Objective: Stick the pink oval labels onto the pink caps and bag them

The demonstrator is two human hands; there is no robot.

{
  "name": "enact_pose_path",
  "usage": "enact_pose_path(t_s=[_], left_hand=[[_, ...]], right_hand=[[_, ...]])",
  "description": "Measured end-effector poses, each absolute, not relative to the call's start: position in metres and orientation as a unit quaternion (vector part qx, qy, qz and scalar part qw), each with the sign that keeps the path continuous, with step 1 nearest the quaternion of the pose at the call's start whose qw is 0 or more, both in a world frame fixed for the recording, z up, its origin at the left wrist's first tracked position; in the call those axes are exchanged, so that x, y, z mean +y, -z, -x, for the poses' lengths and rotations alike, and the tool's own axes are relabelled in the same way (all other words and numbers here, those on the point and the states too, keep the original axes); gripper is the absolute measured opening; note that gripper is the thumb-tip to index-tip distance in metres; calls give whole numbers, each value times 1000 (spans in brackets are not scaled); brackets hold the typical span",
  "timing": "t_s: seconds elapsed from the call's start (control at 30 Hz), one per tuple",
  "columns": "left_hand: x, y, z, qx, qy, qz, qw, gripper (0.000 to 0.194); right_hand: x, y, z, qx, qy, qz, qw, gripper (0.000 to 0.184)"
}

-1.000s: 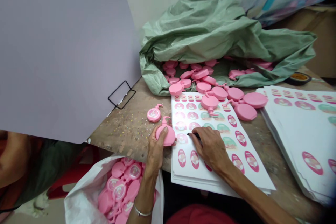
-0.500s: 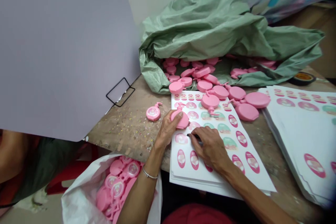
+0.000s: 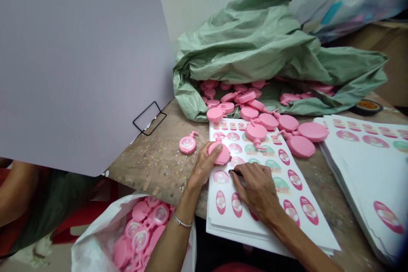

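Observation:
My left hand (image 3: pixel 205 163) grips a round, flat pink pump bottle (image 3: pixel 219 153) by its side, over the left part of a sticker sheet (image 3: pixel 229 216). The bottle's upper face is plain and its pump points away from me. Pinched in my right hand (image 3: pixel 256 185) is a small black pointed tool (image 3: pixel 236 172), mostly hidden by the fingers. Its tip meets the sheet beside an oval pink sticker (image 3: pixel 221 176). On the table, left of my hands, lies a pink pump bottle with a round label (image 3: pixel 188 145).
Plain pink bottles (image 3: pixel 298 146) spill from a green sack (image 3: pixel 242 57) at the back. A thick paper stack (image 3: pixel 360 178) is on the right, with a tape roll (image 3: pixel 366 107) behind. A white bag (image 3: pixel 92 238) of labelled bottles hangs lower left. Another person's arm (image 3: pixel 15 191) shows at far left.
The whole scene sits slightly lower in view, as the camera tilted up a little. Both hands keep their grips, and the black tool remains by the oval pink sticker.

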State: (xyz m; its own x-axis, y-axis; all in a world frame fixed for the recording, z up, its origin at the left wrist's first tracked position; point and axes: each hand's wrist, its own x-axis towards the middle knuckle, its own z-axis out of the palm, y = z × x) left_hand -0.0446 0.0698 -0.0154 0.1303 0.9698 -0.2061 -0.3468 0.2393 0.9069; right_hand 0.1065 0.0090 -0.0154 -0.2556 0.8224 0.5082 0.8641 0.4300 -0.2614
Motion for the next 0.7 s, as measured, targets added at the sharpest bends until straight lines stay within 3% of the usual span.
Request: enact_pose_path(t_s=[0.23, 0.5, 0.7], left_hand=[[69, 18, 46, 437, -504, -395, 632, 44], [70, 16, 47, 429, -487, -393, 652, 47], [68, 12, 48, 444, -491, -409, 628, 49]], right_hand=[[10, 21, -106, -797, -1, 529, 293, 16], [8, 15, -107, -790, -60, 472, 386, 13], [4, -2, -113, -687, -197, 534, 452, 17]])
